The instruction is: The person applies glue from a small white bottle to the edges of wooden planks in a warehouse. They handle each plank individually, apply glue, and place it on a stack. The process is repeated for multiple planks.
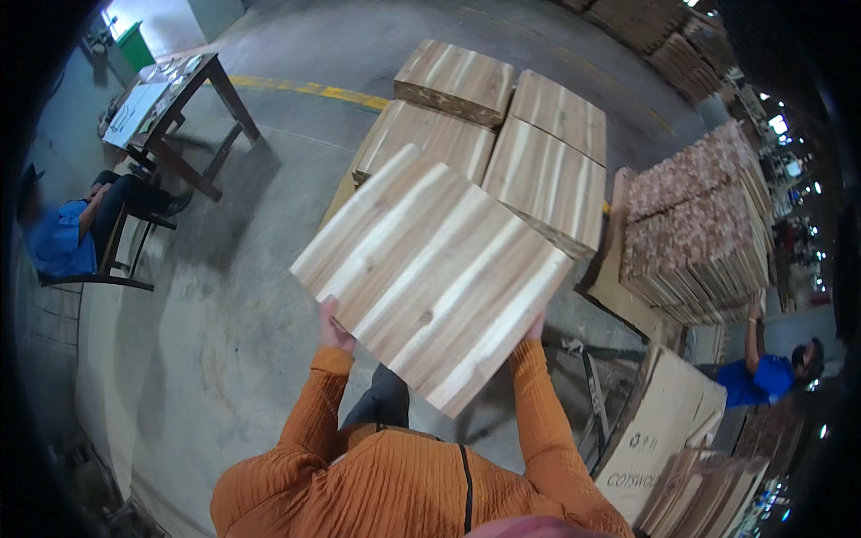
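Observation:
Between my two hands I carry a square wooden panel [430, 278], striped light and brown, tilted in front of my body. My left hand [335, 325] grips its lower left edge, the thumb on the top face and the fingers hidden beneath. On the opposite edge my right hand [537, 326] holds on, mostly covered by the panel. Just beyond lie several stacks of similar panels; the far left stack [457, 76] rises higher than the near left stack [426, 134], which the carried panel partly hides. A right stack [552, 170] stands beside them.
At right, tall piles of wood pieces [691, 224] stand near a person in blue [762, 378]. A cardboard box [659, 430] holding boards is near my right arm. Another person [72, 229] sits at left by a wooden table [175, 108]. A yellow line [314, 88] crosses the floor.

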The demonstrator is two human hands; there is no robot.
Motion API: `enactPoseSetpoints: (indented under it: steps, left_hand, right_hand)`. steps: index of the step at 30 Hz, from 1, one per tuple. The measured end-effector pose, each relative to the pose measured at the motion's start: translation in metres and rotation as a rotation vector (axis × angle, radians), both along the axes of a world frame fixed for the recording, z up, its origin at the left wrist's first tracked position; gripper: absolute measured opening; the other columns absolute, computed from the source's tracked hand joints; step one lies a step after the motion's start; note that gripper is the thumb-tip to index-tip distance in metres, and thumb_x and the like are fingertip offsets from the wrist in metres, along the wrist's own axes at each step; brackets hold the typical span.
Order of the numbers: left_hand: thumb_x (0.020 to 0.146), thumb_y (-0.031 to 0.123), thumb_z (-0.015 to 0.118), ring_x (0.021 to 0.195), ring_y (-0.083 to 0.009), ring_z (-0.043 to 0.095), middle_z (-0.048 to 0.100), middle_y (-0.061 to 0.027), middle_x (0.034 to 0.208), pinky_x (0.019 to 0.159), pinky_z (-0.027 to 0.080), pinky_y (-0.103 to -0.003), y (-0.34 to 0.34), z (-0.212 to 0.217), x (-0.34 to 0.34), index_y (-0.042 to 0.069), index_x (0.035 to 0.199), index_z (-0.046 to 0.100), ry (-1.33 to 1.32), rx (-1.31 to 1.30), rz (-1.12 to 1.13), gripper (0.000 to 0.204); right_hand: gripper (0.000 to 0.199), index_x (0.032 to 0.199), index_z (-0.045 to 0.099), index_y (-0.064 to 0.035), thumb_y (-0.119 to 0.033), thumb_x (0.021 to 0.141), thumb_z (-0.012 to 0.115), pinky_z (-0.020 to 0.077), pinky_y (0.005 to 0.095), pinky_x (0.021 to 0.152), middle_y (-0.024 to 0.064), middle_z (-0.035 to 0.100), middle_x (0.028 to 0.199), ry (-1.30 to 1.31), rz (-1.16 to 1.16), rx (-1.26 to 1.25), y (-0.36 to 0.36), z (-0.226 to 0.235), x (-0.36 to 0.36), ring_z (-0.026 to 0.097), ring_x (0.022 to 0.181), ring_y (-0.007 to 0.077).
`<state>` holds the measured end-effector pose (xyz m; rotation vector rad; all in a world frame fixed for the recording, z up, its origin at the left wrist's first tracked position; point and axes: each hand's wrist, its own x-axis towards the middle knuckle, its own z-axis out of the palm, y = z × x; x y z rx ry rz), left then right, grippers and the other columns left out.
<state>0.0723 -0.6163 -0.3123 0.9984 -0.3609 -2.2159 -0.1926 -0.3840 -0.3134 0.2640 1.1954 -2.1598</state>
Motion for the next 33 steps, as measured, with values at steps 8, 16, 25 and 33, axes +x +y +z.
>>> enactPoseSetpoints:
  steps: [8,16,25,33]
  left_hand:
    - [0.076,0.031,0.063,0.108,-0.0264,0.054,0.057,-0.0093,0.116,0.095,0.041,-0.042,-0.127,-0.074,-0.030,0.006,0.118,0.050,-0.029,-0.032,0.323,0.050]
    - [0.073,0.033,0.065,0.103,-0.0248,0.053,0.057,-0.0068,0.109,0.091,0.041,-0.040,-0.179,-0.152,-0.084,0.009,0.110,0.054,-0.120,0.017,0.354,0.046]
    - [0.075,0.031,0.064,0.101,-0.0233,0.053,0.055,-0.0057,0.105,0.092,0.042,-0.041,-0.182,-0.203,-0.153,0.011,0.109,0.050,-0.143,-0.008,0.379,0.041]
    - [0.079,0.044,0.058,0.114,-0.0267,0.047,0.047,-0.0119,0.125,0.097,0.039,-0.042,-0.183,-0.174,-0.264,0.008,0.130,0.039,-0.163,0.117,0.338,0.065]
  right_hand:
    - [0.055,0.120,0.052,-0.0078,-0.048,0.085,0.043,0.0449,0.0405,0.091,0.0128,0.058,0.115,-0.432,0.207,0.207,-0.222,-0.079,-0.085,0.055,0.103,0.0294]
    - [0.049,0.122,0.051,-0.0046,-0.039,0.090,0.035,0.0461,0.0385,0.086,0.0110,0.058,0.113,-0.261,0.094,0.422,-0.295,-0.130,-0.140,0.056,0.100,0.0261]
    - [0.033,0.114,0.053,-0.0011,-0.024,0.090,0.045,0.0456,0.0396,0.085,0.0099,0.059,0.109,-0.090,0.087,0.324,-0.258,-0.101,-0.177,0.055,0.101,0.0220]
    - [0.035,0.114,0.052,-0.0018,-0.025,0.089,0.048,0.0475,0.0375,0.082,0.0115,0.059,0.107,-0.338,0.071,0.383,-0.171,-0.102,-0.102,0.057,0.099,0.0241]
